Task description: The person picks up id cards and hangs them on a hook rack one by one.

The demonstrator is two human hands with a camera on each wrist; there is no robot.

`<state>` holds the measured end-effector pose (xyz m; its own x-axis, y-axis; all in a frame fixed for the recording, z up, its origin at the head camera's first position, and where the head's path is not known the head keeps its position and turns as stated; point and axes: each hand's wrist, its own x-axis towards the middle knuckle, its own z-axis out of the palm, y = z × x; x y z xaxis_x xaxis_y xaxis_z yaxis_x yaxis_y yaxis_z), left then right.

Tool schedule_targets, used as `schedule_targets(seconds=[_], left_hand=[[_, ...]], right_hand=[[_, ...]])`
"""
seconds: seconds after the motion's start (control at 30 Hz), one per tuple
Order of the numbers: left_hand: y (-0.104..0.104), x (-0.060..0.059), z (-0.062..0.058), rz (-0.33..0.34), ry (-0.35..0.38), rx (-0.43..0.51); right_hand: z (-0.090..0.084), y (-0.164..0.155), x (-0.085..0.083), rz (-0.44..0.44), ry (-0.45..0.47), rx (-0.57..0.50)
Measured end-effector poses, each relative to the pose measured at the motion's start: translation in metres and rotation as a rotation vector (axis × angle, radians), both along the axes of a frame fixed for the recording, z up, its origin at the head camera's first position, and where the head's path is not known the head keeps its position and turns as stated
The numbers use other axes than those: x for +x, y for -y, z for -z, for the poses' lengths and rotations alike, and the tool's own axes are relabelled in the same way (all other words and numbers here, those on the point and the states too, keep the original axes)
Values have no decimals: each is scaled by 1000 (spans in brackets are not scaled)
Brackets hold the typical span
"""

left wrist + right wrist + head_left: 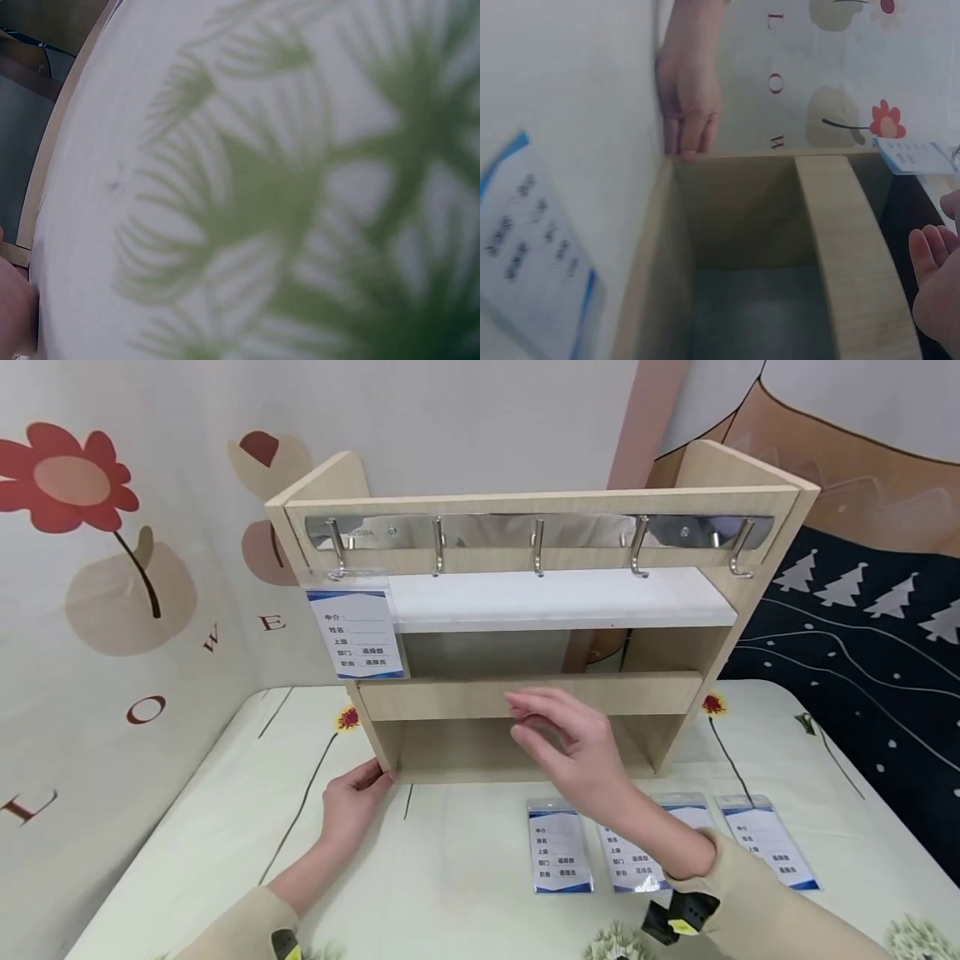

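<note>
A small wooden shelf rack (pixel 532 697) stands on the table, with a metal strip of several hooks (pixel 538 547) along its upper front. At its lower left corner my left hand (pixel 351 802) grips the side panel, thumb at the front edge. My right hand (pixel 573 743) hovers before the lower rail, fingers loosely bent and nothing between them; the right wrist view shows those fingers (pixel 934 251) beside the rack. From the leftmost hook hangs a name badge (pixel 358 635) in a clear sleeve, printed side forward. The left wrist view mostly takes in the patterned tablecloth (pixel 247 180).
Three more badges lie in a row on the table at front right: one on the left (pixel 560 852), one partly behind my right forearm (pixel 633 860), one on the right (pixel 768 843). A white shelf board (pixel 555 602) spans the rack below the hooks. Printed curtains (pixel 150 610) hang behind.
</note>
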<state>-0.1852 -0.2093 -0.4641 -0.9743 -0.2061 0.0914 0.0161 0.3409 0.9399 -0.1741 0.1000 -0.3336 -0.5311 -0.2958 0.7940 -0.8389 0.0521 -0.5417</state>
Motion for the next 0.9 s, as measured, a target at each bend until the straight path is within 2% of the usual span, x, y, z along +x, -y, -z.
schedule_targets(seconds=[0.23,0.47,0.7,0.9], left_hand=[[0,0,-1,7,12,11],[0,2,-2,4,17,16],[1,1,0,8,19,25],[2,-2,0,0,25,39]], right_hand=[[30,-24,3,97,83,133],[53,-47,1,206,252,273],[76,-61,9,221,470,368],[89,-69,10,249,531,453]])
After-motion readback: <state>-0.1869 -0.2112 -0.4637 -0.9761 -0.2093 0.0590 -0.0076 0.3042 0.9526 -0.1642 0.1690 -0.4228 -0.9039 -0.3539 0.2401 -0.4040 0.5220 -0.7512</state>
